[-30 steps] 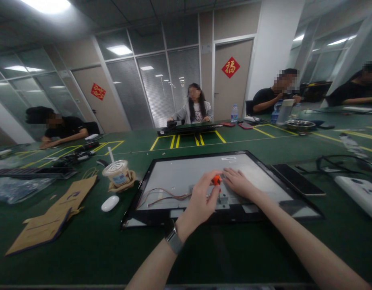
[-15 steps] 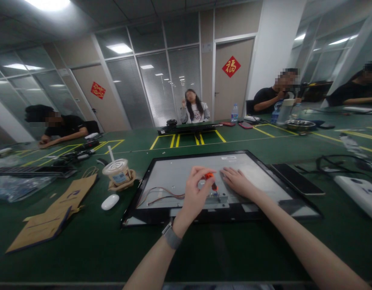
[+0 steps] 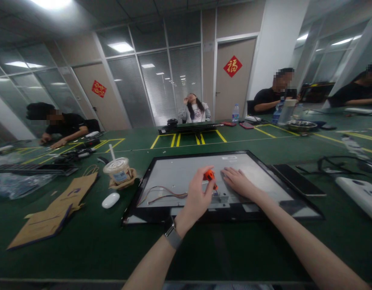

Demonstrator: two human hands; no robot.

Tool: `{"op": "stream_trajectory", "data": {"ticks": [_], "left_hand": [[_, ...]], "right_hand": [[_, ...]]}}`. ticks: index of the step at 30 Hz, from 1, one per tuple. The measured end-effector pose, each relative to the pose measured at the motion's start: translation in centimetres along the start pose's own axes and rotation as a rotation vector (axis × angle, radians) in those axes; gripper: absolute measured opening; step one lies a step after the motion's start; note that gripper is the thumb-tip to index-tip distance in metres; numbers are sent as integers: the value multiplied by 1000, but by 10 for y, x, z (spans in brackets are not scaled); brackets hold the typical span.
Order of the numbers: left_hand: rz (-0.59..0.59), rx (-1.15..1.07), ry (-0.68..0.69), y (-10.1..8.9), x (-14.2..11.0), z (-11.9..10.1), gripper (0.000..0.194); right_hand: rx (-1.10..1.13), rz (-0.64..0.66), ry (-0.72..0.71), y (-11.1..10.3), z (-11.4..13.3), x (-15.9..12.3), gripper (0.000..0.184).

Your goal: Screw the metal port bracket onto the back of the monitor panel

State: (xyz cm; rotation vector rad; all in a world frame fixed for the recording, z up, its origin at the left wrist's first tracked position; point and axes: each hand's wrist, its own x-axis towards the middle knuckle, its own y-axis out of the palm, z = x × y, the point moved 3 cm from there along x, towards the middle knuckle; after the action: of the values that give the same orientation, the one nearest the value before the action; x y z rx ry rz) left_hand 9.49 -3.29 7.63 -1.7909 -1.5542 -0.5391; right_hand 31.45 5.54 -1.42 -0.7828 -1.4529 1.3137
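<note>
The fingers of my left hand [image 3: 198, 191], with a watch on its wrist, are closed around an orange and black screwdriver [image 3: 209, 175]. Its lower end points down at a small metal bracket [image 3: 224, 200] on the back of a flat display panel [image 3: 162, 167]; whether the tip touches a screw is too small to tell. My right hand [image 3: 239, 183] lies flat on the panel's grey metal back, fingers spread, just right of the screwdriver. Thin wires [image 3: 163, 195] run over the panel toward my left hand, which hides part of them.
Left of the panel are a drink cup [image 3: 118, 171] in a cardboard holder, a white mouse [image 3: 110, 200] and a brown paper bag [image 3: 59, 205]. On the right lie a black phone-like slab [image 3: 297, 179], cables and a white device [image 3: 358, 195]. Several people sit around the green table [image 3: 204, 249].
My left hand has turned slightly around the screwdriver, whose orange handle now tilts differently. My right hand stays flat on the panel. The person opposite has leaned their head back.
</note>
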Motion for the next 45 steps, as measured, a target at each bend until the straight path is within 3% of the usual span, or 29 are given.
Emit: {"op": "stream_trajectory", "data": {"ticks": [4, 10, 15, 20, 25, 32, 36, 42, 45], "left_hand": [[38, -69, -10, 0, 2, -3, 29], [-93, -20, 3, -8, 5, -5, 17], [5, -73, -22, -2, 1, -5, 30], [-64, 21, 48, -1, -1, -6, 16], [-5, -30, 10, 0, -3, -6, 28], [-68, -17, 4, -4, 1, -8, 20], [-21, -88, -27, -4, 3, -8, 30], [-50, -65, -19, -6, 4, -8, 19], [-9, -102, -44, -6, 3, -7, 29]], "right_hand": [[-8, 20, 17, 0, 0, 0, 51], [1, 19, 22, 0, 0, 0, 50], [-1, 16, 29, 2, 0, 1, 49], [-2, 26, 18, 3, -1, 2, 50], [-5, 7, 21, 4, -1, 2, 49], [-7, 12, 17, 4, -2, 2, 51], [-21, 34, 21, 4, -2, 2, 51], [-18, 33, 27, 2, -1, 1, 50], [-10, 11, 10, 0, 0, 0, 50]]}}
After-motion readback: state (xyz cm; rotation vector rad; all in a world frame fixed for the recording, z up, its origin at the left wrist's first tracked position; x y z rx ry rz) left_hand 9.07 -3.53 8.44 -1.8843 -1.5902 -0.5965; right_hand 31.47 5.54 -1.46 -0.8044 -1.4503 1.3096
